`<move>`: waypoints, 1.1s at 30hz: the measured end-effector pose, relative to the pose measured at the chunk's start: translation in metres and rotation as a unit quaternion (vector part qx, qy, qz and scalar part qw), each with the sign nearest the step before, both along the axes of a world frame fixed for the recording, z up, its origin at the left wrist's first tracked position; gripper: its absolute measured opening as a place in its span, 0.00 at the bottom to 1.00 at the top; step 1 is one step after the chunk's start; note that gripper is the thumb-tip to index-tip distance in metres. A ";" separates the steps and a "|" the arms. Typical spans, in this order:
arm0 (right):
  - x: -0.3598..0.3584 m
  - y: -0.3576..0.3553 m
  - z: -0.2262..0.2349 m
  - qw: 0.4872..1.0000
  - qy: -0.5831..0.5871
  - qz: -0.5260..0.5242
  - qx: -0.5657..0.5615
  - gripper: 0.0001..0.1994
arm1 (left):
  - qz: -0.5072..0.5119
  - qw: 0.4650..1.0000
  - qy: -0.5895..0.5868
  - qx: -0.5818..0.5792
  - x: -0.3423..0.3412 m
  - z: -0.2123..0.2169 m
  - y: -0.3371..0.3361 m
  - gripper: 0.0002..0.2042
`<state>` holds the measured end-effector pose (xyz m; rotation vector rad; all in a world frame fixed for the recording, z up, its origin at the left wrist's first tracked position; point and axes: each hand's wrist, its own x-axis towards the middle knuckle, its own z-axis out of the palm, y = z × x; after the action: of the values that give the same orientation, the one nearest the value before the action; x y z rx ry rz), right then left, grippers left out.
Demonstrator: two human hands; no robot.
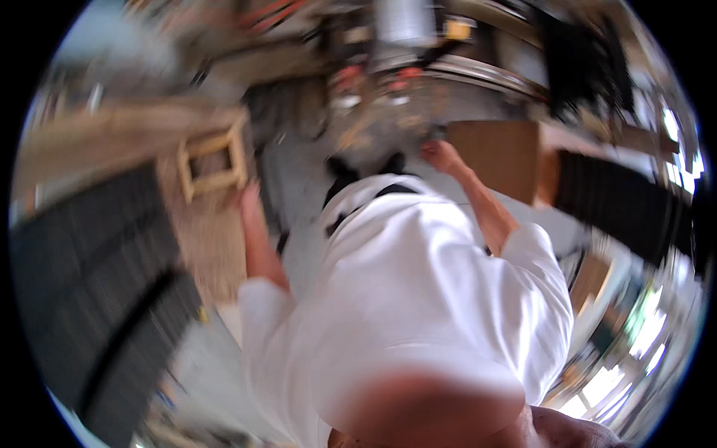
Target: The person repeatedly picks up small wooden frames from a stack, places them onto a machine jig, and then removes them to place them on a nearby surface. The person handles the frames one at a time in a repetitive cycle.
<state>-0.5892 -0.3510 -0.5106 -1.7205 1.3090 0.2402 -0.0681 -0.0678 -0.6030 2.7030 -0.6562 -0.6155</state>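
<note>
My left hand (250, 197) is at the lower right corner of a small, light wooden frame (213, 161), four-sided with an open middle. Blur hides whether the fingers grip that corner or only overlap it in the view. Beneath the frame is a brown wooden surface (208, 246). Out in front on the right, my right hand (442, 157) hangs with its fingers curled in, beside a brown box-like block (497, 158). A small dark patch shows just past these fingers, too smeared to name.
Dark ribbed stacks (93, 254) fill the left side, and another dark ribbed stack (616, 201) stands at the right. Grey floor (299, 216) runs ahead, with light brown scraps on it. Red and metal equipment (347, 82) stands at the far side. Motion blurs much of the surroundings.
</note>
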 end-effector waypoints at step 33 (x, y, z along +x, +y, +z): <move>-0.270 -0.107 0.538 0.751 0.022 -0.110 -0.650 0.18 | 0.087 0.667 0.557 -0.487 -0.202 0.244 -0.633 0.26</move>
<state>-0.8594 -0.4582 0.0277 -2.5916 1.8609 -1.0435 -0.2704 -0.7006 -0.3589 1.0155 -0.2067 -1.2064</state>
